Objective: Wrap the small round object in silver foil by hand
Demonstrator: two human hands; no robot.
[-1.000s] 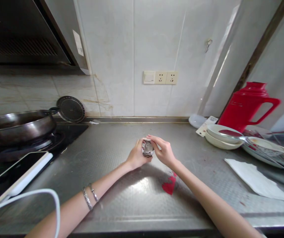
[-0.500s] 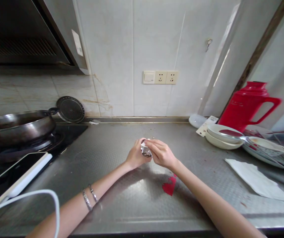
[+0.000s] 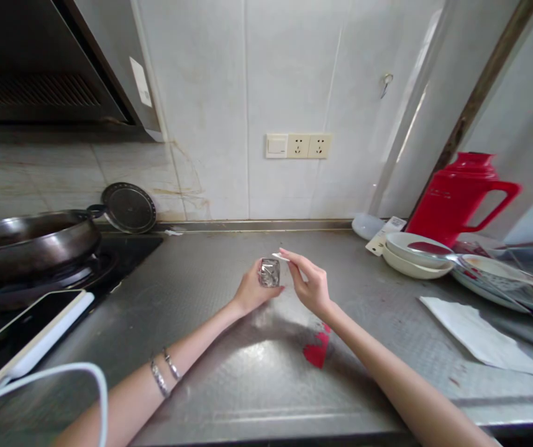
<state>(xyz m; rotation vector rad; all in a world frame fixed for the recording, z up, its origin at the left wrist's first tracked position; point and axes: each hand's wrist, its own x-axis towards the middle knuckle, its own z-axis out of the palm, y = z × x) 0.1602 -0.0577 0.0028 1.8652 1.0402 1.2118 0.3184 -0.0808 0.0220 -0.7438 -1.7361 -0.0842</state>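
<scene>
"Over the surface point(image 3: 201, 267), what is held?"

"A small clear container point(image 3: 270, 274), seemingly square; the left hand point(image 3: 249, 287) wraps around it. The right hand point(image 3: 312, 284) pinches a thin white piece point(image 3: 279, 256) near its rim."

"Which step?"

"Probably work at the opening. Any next move calls for a steady left grip. Nearer the person lies a red patch point(image 3: 316, 352)."
</scene>
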